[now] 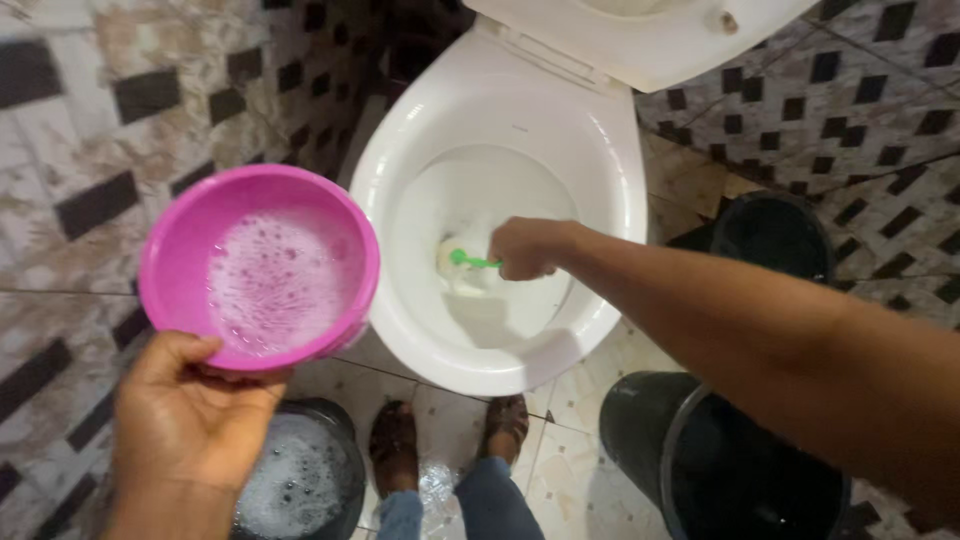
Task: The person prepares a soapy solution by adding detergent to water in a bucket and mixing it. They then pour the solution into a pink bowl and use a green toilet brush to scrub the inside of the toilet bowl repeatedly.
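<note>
Fingers of our right hand [527,248] are closed around a green brush handle [473,262], held down inside the white toilet bowl [400,180]; the pale brush head sits just beyond the fingertips against the wet inner wall. Fingers of our left hand [185,410] grip the lower rim of a pink plastic basin [170,240], thumb on top of the rim, basin tilted towards us. It holds a shallow layer of soapy foam.

Progress, as we judge it: scrubbing is under way; suds show in the bowl around the brush, and rinsing appears not yet done.

Materials: the bowl is smooth glazed ceramic; the basin is round, glossy, thin-walled. Below the left fingers a dark bucket [300,480] holds frothy water. Below the right forearm stands a black bucket [700,450]. The tiled floor [580,400] looks wet.
</note>
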